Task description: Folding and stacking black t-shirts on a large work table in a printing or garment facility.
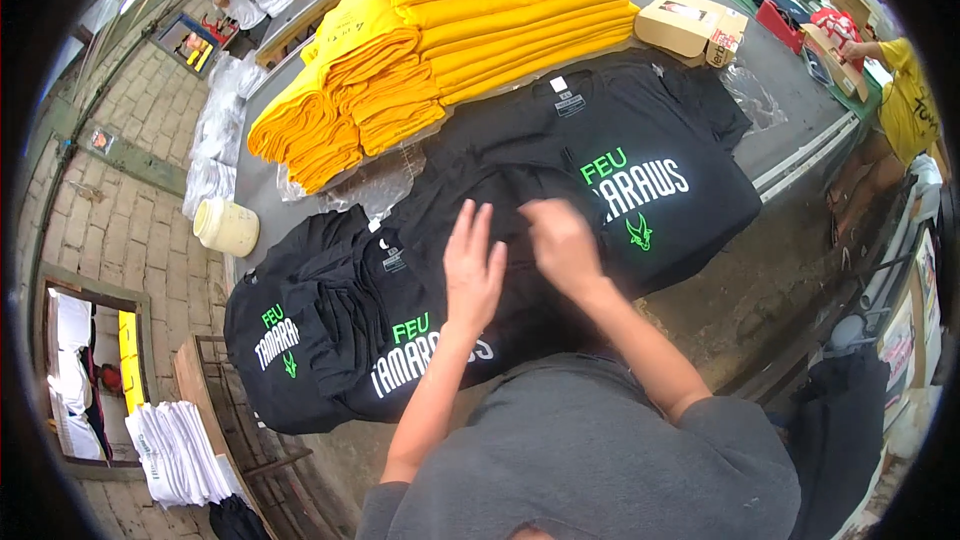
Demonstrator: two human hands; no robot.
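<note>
Black T-shirts with green and white printing lie in overlapping stacks along the near edge of the table. My left hand (473,265) rests on a dark shirt (425,280) near the middle, its fingers stretched out. My right hand (562,248) is just to its right, over the black cloth, bent at the wrist and smeared by motion. Whether its fingers pinch any fabric cannot be made out. On the right, a printed black shirt (665,140) lies spread with its neck label showing. Another folded black shirt (290,330) sits at the far left of the row.
Tall stacks of folded yellow shirts (510,30) stand behind the black ones. A cardboard box (690,25) is at the back right, and a cream tub (226,227) at the left table edge. Folded white shirts (180,452) lie lower left. Another person (908,100) works at right, one (240,5) at upper left.
</note>
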